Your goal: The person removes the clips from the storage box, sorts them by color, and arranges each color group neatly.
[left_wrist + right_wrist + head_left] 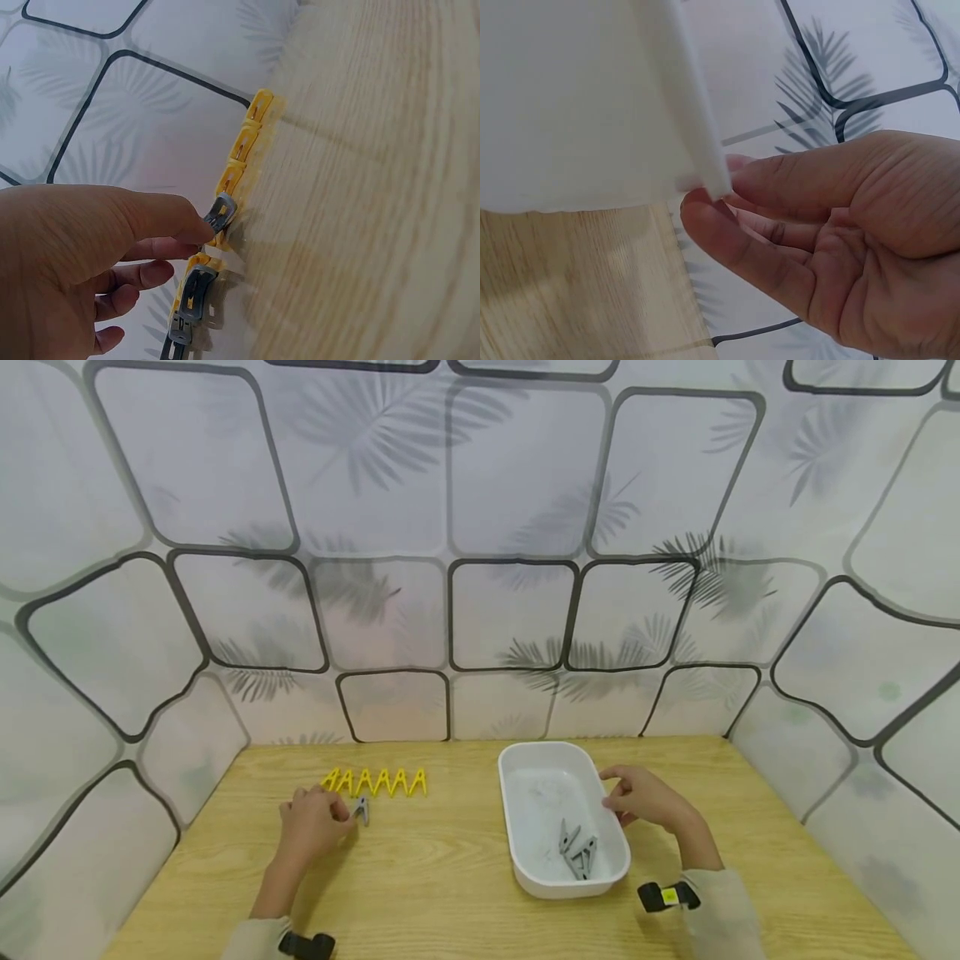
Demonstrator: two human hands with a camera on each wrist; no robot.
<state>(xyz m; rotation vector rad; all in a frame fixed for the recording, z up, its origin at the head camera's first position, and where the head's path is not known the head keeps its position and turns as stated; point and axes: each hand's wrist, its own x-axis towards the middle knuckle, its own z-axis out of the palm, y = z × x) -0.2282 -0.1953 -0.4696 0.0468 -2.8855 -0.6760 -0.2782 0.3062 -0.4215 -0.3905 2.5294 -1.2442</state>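
Observation:
My left hand (311, 822) is low over the left part of the table, just in front of a row of yellow clothespins (383, 781). In the left wrist view, thumb and index finger pinch a grey clothespin (220, 213) beside that row. More grey clothespins (196, 291) lie below it there, next to the yellow ones. On the right, my right hand (645, 795) holds the side rim of a white plastic tub (510, 810); the right wrist view shows the rim (705, 142) between thumb and fingers. Several grey clothespins (579, 853) lie in the tub's near end.
The light wooden table (435, 868) reaches back to a patterned wall covering (510, 618), which also rises along the left and right sides. Bare wood separates the clothespin row from the tub. Dark straps with small devices sit on both wrists.

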